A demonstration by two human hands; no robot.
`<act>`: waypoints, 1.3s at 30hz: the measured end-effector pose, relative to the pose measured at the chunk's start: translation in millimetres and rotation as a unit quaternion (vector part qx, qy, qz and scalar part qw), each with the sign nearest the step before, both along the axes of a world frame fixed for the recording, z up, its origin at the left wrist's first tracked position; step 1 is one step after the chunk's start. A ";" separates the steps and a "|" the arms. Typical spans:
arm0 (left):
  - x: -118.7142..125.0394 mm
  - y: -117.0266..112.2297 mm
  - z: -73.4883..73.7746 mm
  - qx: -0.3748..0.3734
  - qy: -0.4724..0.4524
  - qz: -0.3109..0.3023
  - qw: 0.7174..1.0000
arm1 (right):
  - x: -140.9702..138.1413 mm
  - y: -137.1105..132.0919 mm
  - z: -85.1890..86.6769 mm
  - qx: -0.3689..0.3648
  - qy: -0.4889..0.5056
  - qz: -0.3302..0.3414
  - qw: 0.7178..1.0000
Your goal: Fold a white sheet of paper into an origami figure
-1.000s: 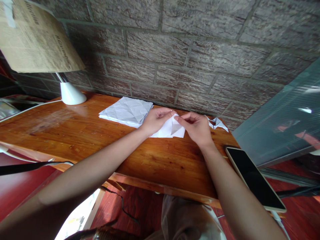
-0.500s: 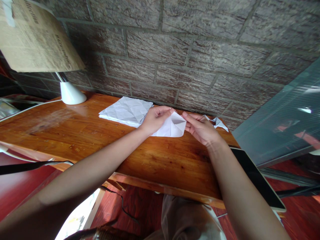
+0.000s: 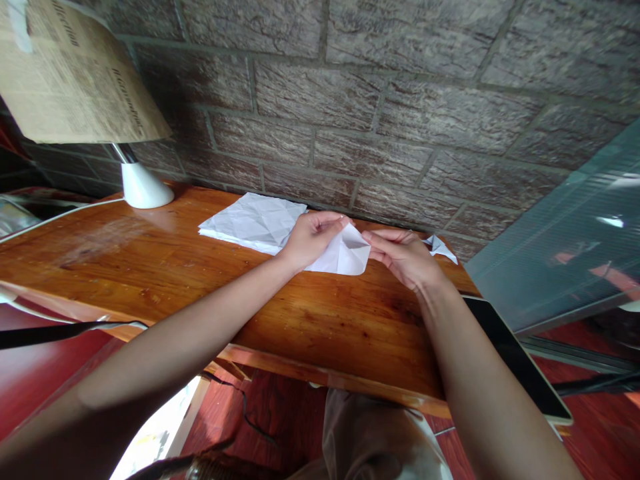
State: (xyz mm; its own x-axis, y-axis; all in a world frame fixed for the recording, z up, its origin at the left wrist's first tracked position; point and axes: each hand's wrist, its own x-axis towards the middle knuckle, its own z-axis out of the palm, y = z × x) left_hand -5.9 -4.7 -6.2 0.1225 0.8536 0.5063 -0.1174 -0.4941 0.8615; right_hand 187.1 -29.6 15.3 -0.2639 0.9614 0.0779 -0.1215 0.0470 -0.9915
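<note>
A white sheet of paper (image 3: 345,259), partly folded with a raised flap, is held just over the wooden desk. My left hand (image 3: 316,239) pinches its upper left part between thumb and fingers. At the paper's right corner, my right hand (image 3: 400,253) has its thumb and fingertips closed on the edge. Left of my left hand lies a stack of creased white paper (image 3: 250,220). Beyond my right hand, a folded white paper piece (image 3: 441,249) rests near the back edge, partly hidden by the hand.
A lamp with a white base (image 3: 145,187) and newspaper-covered shade (image 3: 85,80) stands at the left. A dark-screened tablet (image 3: 515,353) sits at the desk's right edge. The stone-block wall (image 3: 320,100) rises directly behind the wooden desk (image 3: 320,320).
My right hand has moved slightly left, its fingertips closing on the paper's right corner. My left hand keeps its hold in nearly the same place.
</note>
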 end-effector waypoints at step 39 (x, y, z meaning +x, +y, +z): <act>3.2 -3.4 0.5 0.033 0.009 0.033 0.999 | -5.3 -3.9 1.7 0.096 -0.079 -0.079 0.989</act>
